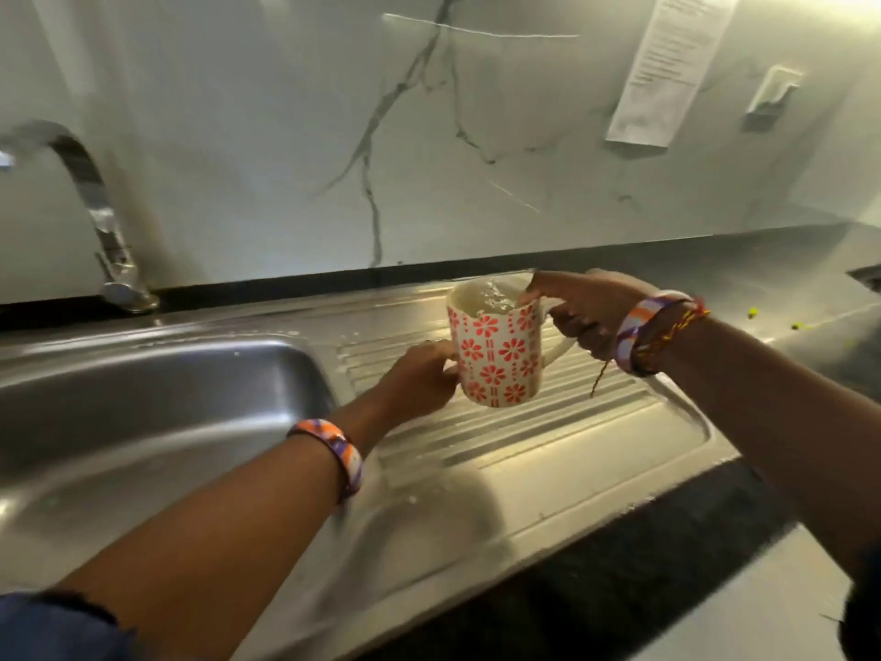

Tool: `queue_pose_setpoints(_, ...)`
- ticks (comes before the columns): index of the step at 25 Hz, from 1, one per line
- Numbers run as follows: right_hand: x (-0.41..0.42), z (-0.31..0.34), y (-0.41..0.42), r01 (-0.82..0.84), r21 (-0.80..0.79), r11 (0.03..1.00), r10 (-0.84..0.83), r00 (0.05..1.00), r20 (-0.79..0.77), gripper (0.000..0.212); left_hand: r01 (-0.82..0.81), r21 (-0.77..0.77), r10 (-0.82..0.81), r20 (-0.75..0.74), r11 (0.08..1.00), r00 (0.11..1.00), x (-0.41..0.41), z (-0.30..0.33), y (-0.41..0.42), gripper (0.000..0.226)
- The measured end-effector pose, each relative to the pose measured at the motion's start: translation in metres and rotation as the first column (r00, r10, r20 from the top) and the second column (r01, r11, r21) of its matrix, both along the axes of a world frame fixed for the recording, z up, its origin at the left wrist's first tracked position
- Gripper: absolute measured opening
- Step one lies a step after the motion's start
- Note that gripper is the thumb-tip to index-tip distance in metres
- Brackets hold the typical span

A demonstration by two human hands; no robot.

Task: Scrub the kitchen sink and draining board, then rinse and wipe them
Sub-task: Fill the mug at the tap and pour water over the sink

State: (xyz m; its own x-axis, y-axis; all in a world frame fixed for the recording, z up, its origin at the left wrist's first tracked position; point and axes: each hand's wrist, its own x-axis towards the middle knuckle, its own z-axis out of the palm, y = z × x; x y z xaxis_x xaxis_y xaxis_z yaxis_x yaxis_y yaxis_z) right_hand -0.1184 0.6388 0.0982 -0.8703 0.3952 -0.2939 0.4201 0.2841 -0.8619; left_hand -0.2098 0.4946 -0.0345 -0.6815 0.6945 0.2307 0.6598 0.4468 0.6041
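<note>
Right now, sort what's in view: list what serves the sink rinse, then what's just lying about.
In use:
mug of water, gripped by right hand, steadied by left hand
draining board
sink
tap

Lying about:
paper notice on wall
yellow-green bits on counter

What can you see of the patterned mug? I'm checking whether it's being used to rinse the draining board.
The mug looks ceramic, cream-white with rows of red flowers and dashes, and has a plain loop handle on its right. It is held roughly upright in the air above the ribbed draining board, with water visible inside near the rim. The right hand grips the handle, thumb on the rim; the left hand supports its left side.
</note>
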Motion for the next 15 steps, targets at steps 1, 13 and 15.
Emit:
queue_pose_setpoints(1,0.009,0.0,0.022,0.024,0.068,0.997,-0.025,1.0,0.016,0.027,0.021,-0.042,-0.021,0.005,0.999,1.0,0.006,-0.007,0.024,0.024)
queue_pose_setpoints(13,0.026,-0.024,0.141,-0.145,0.527,0.837,0.063,0.983,0.172,0.035,-0.054,-0.471,0.069,0.013,0.881,0.998,0.05,-0.047,0.128,0.063)
queue_pose_setpoints(15,0.021,-0.029,0.141,-0.19,0.544,0.818,0.11,0.978,0.176,0.035,-0.083,-0.468,0.094,-0.001,0.88,0.996,0.051,-0.049,0.122,0.061)
